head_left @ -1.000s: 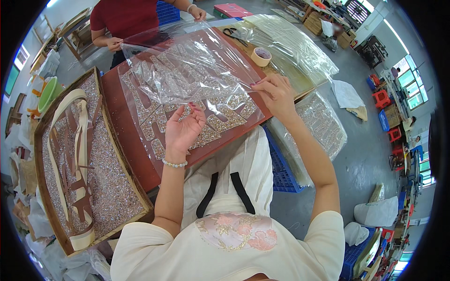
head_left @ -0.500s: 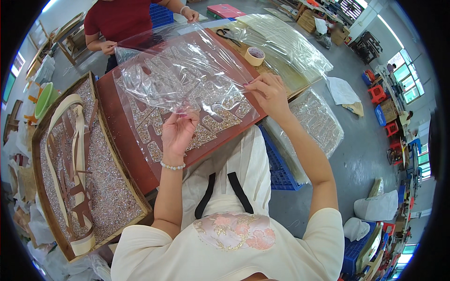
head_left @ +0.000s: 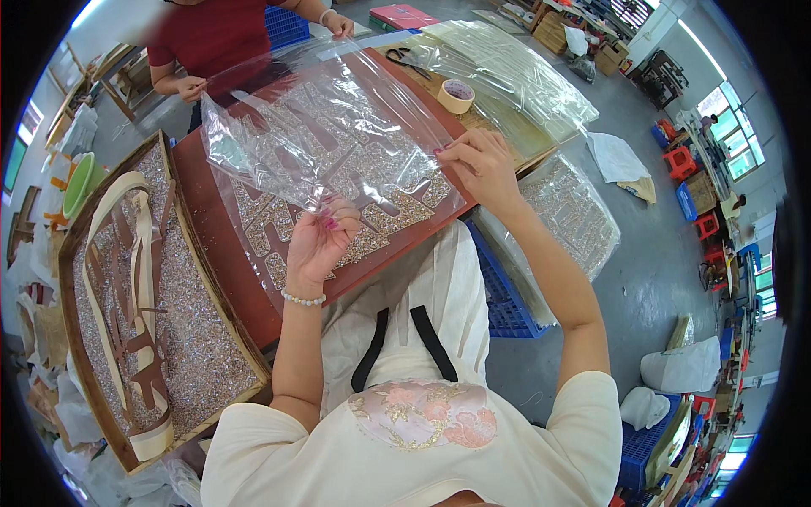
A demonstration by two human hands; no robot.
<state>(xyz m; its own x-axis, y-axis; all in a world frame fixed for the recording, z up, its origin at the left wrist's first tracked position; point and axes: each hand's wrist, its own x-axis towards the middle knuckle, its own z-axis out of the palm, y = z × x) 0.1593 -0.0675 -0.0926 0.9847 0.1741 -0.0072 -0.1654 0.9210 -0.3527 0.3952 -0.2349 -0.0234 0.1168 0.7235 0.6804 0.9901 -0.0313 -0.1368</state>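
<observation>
A sheet of clear plastic film (head_left: 253, 139) is stretched above a glittery rhinestone pattern (head_left: 393, 218) lying on a reddish-brown board (head_left: 190, 173). My left hand (head_left: 323, 237) pinches the near left corner of the film between thumb and fingers. Farther right, my right hand (head_left: 481, 165) is closed on the near right corner. Across the board, a co-worker's two hands (head_left: 192, 88) hold the far side of the same film. The pattern shows through the film, with bare strips between its sparkling patches.
At left stands a wooden tray (head_left: 221, 291) of loose rhinestones, with strips lying in it. Tape (head_left: 456, 95) and black scissors (head_left: 407, 61) lie right of the board, near stacked clear sheets (head_left: 515, 72). Below them, a wrapped stack (head_left: 574, 215) rests on a blue crate (head_left: 504, 283).
The film is pulled tauter and its bunched folds over the pattern have spread out. The co-worker's hands have shifted slightly left. My hands have moved only a little and keep their hold.
</observation>
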